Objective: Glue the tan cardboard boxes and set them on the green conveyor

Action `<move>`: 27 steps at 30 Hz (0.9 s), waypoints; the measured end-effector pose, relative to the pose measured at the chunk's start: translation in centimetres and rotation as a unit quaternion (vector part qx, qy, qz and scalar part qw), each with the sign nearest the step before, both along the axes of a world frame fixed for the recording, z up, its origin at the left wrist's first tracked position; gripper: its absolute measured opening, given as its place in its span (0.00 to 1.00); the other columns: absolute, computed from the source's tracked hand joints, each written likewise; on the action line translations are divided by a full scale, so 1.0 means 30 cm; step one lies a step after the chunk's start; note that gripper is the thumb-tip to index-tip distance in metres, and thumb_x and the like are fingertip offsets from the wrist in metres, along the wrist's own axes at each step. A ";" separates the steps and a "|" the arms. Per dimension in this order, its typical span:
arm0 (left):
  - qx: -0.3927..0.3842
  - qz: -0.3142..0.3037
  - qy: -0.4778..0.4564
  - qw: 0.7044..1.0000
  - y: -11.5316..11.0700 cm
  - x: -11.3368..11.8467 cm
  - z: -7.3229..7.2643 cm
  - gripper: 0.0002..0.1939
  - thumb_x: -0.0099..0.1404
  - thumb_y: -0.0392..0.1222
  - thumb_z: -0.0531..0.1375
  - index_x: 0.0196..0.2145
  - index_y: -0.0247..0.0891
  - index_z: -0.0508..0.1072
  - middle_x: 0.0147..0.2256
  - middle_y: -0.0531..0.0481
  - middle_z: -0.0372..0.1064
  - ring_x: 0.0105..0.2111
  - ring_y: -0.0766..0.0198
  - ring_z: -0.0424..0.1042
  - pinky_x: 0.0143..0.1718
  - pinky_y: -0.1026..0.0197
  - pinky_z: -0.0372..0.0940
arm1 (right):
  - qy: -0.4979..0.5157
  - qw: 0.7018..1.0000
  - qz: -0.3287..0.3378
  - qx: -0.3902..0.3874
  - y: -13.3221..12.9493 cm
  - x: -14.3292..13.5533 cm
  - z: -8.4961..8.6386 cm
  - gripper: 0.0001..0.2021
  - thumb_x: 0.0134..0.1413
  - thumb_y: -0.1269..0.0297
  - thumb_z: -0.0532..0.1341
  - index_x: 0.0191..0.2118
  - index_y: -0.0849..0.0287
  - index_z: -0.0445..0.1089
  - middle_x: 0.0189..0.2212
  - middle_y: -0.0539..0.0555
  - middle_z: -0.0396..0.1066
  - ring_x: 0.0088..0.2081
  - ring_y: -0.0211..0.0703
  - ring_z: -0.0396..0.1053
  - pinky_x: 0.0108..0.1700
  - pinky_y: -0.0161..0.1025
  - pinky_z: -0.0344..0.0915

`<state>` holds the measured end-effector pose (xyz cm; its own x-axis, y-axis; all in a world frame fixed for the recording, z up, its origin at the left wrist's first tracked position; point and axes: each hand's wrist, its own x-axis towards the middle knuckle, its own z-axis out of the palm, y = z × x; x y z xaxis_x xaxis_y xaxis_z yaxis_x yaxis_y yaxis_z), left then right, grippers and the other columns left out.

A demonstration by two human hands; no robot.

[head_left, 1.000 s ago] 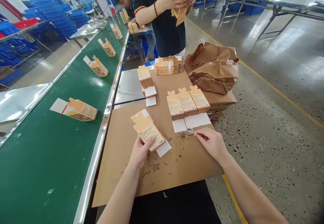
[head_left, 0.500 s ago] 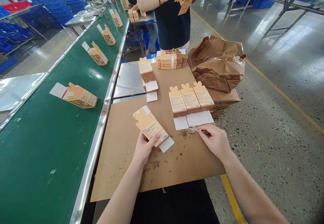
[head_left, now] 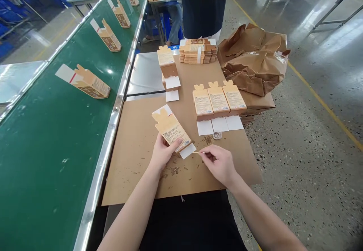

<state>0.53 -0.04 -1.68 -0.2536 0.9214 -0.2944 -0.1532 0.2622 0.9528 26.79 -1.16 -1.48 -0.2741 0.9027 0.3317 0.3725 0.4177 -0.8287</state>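
Note:
My left hand [head_left: 164, 151] is closed around the lower part of a small tan carton [head_left: 171, 130], thumb on its printed face. The carton is tilted, its top flaps raised and a white flap [head_left: 187, 151] sticking out at the near end. In my right hand [head_left: 218, 164], a thin cotton swab [head_left: 196, 152] is pinched between thumb and fingers. Its tip reaches the edge of that white flap; whether it touches I cannot tell. A small round dish [head_left: 217, 135] lies beyond my right hand, by the white flaps of three cartons [head_left: 217, 101] standing side by side.
A green conveyor belt [head_left: 70, 137] with several cartons [head_left: 95, 84] runs along the left behind a metal rail. Two cartons [head_left: 168, 64] and a banded stack of flat cartons [head_left: 197, 51] stand farther back. Brown paper [head_left: 255, 60] lies right. A co-worker [head_left: 202, 13] stands opposite.
My right hand has drawn the swab out of the dish and moved left to the carton's white flap. My left hand still holds the carton. The view has tipped down.

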 end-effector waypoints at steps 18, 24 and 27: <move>-0.021 -0.021 0.128 0.991 -0.110 0.048 0.050 0.48 0.53 0.56 0.91 0.65 0.45 0.79 0.59 0.34 0.88 0.66 0.32 0.86 0.69 0.34 0.80 | 0.018 0.992 -0.111 -0.063 -0.051 0.123 0.023 0.16 0.83 0.53 0.70 0.39 0.48 0.88 0.30 0.54 0.87 0.29 0.48 0.83 0.36 0.46 0.88; -0.014 0.015 0.216 0.976 -0.148 0.068 0.029 0.46 0.54 0.56 0.90 0.65 0.49 0.78 0.61 0.38 0.87 0.64 0.34 0.87 0.65 0.38 0.81 | 0.037 0.990 -0.114 -0.080 -0.082 0.145 0.024 0.17 0.84 0.50 0.69 0.40 0.47 0.88 0.30 0.54 0.87 0.30 0.49 0.84 0.36 0.46 0.89; -0.027 -0.012 0.225 0.974 -0.144 0.063 0.019 0.41 0.55 0.56 0.89 0.59 0.48 0.78 0.58 0.37 0.88 0.60 0.35 0.88 0.62 0.40 0.81 | 0.039 0.991 -0.112 -0.069 -0.091 0.152 0.029 0.16 0.85 0.52 0.69 0.41 0.48 0.88 0.30 0.54 0.87 0.30 0.48 0.84 0.36 0.46 0.88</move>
